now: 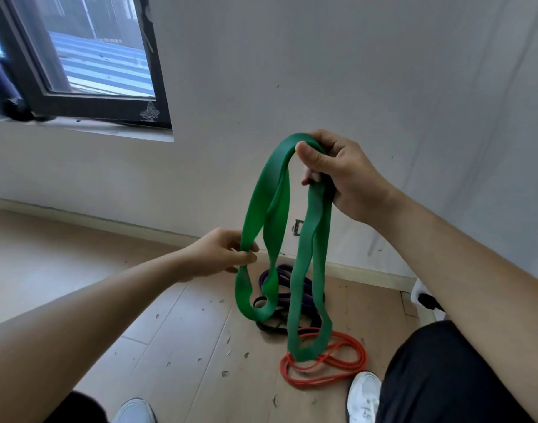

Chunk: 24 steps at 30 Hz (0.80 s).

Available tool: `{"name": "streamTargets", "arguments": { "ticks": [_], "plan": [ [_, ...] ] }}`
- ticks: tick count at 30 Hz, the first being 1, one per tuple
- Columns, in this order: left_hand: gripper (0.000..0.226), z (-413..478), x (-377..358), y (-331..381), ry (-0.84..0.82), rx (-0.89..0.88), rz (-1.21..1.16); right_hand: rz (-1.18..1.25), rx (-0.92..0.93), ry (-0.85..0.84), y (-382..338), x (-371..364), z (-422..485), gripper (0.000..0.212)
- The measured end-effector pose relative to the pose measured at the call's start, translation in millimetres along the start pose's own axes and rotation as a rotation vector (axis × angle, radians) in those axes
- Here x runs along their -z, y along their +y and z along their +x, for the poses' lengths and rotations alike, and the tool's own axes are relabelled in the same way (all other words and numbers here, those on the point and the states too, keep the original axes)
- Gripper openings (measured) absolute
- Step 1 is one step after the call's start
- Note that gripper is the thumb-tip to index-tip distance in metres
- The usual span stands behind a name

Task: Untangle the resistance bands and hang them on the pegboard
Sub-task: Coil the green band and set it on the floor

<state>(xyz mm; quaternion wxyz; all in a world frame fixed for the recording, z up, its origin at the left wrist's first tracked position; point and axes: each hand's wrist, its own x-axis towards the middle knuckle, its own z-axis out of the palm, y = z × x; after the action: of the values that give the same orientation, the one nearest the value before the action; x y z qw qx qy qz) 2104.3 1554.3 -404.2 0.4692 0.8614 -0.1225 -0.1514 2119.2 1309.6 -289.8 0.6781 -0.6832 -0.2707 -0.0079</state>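
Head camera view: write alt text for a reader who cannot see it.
A person's right hand holds up a looped green resistance band while the left hand pinches a strand lower down. A purple band and a red band lie on the wooden floor.

The green resistance band (304, 270) looks like smooth, matt rubber. The floor (176, 331) is pale wood-look plank, scuffed and flecked. The wall (322, 71) is matt, the window frame (109, 108) dark and slightly glossy.
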Motion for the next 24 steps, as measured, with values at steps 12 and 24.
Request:
{"name": "streamTargets", "arguments": {
  "ticks": [12,24],
  "plan": [
    [0.019,10,5,-9,0.119,0.207,-0.134,0.274,0.026,0.244,-19,14,2,0.011],
    [0.019,1,48,-25,0.117,0.221,-0.109,0.247,-0.002,0.302,-8,27,4,0.012]
  ]
}}
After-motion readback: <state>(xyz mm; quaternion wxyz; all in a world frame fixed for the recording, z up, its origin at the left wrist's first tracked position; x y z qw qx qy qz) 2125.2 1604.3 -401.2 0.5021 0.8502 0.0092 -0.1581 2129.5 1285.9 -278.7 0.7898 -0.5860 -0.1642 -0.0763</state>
